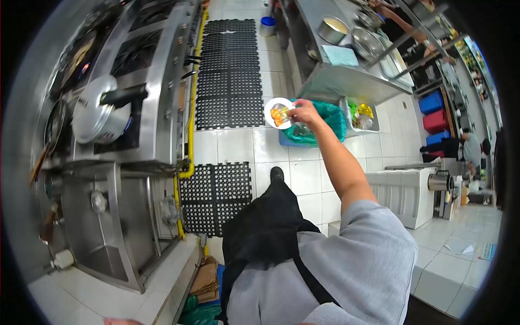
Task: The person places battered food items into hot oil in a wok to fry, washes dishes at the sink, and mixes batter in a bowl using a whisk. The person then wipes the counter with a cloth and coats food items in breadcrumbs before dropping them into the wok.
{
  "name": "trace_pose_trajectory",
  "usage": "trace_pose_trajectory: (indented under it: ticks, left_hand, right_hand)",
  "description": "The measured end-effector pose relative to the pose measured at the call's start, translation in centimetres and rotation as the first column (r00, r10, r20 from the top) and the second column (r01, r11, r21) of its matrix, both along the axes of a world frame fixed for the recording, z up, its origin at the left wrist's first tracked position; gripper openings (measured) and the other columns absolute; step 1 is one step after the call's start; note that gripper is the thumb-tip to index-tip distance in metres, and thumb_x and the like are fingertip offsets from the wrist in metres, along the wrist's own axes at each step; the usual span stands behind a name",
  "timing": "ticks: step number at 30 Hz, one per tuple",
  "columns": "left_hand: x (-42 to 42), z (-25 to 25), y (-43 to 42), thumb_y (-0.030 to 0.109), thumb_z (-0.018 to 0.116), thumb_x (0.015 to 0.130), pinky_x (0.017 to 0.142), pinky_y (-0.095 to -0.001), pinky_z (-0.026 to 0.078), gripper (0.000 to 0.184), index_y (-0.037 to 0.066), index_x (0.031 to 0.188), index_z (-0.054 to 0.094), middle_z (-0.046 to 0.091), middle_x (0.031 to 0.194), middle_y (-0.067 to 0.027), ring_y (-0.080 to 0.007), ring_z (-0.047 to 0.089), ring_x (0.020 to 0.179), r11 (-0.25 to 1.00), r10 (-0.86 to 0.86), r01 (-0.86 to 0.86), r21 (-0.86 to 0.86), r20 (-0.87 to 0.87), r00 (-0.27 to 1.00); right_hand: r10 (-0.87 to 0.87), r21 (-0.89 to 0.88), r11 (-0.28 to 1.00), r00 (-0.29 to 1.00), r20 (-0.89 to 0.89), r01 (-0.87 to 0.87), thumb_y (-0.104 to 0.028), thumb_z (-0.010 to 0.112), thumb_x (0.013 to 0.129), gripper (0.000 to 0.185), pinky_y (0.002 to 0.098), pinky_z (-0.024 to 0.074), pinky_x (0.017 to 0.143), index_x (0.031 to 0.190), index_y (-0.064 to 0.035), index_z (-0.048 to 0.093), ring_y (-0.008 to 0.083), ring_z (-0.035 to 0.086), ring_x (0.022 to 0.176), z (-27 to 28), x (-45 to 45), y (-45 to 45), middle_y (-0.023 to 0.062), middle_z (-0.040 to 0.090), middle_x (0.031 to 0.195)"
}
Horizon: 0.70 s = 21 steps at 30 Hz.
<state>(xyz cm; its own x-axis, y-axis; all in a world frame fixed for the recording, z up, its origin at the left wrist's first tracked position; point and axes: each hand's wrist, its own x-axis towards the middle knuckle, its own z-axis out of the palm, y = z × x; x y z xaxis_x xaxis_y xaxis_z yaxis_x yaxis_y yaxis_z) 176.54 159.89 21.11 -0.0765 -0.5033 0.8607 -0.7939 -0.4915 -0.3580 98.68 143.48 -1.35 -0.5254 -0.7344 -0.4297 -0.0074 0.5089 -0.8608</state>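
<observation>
My right hand (305, 112) is stretched forward with its fingers closed on the edge of a small white plate (267, 113). Orange and yellowish food bits (279, 115) lie on the plate, close to my fingers. Below and just right of the plate stands a bin lined with a green plastic bag (335, 120); the plate's right side overlaps the bag's edge from this angle. Only a sliver of my left hand (122, 322) shows at the bottom left edge, its fingers cut off by the frame.
On the left, a pressure cooker (100, 116) sits on the stove, beyond a steel sink (92, 222). Black rubber mats (227, 76) cover part of the tiled floor. A steel counter (346, 76) holds a pot (333, 30). Other people work at the right.
</observation>
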Motion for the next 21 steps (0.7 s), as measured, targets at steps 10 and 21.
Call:
trace_pose_trajectory:
  ticks: [10, 21]
  left_hand:
    - [-20.6, -22.4, -2.7, 0.014, 0.063, 0.085, 0.066, -0.0333, 0.05, 0.015, -0.001, 0.087, 0.066, 0.067, 0.073, -0.0104, -0.0212, 0.063, 0.067, 0.389, 0.272, 0.658, 0.645, -0.763, 0.587]
    - [-24.5, -16.2, 2.0, 0.013, 0.06, 0.092, 0.063, -0.0253, 0.049, 0.015, -0.002, 0.092, 0.063, 0.064, 0.076, -0.0059, -0.0116, 0.058, 0.067, 0.333, 0.814, 0.606, 0.722, -0.545, 0.202]
  right_hand:
    - [0.049, -0.123, 0.961, 0.587, -0.808, -0.248, 0.005, 0.05, 0.074, 0.016, 0.0488, 0.0466, 0.071, 0.087, -0.0037, 0.055, 0.041, 0.056, 0.086, -13.0, -17.5, 8.3, 0.0192, 0.058, 0.088]
    - [-0.17, -0.194, 0.981, 0.581, -0.796, 0.02, 0.003, 0.058, 0.075, 0.024, 0.0437, 0.0502, 0.081, 0.098, -0.0028, 0.055, 0.0373, 0.058, 0.095, -24.0, -27.2, 12.9, 0.0183, 0.06, 0.107]
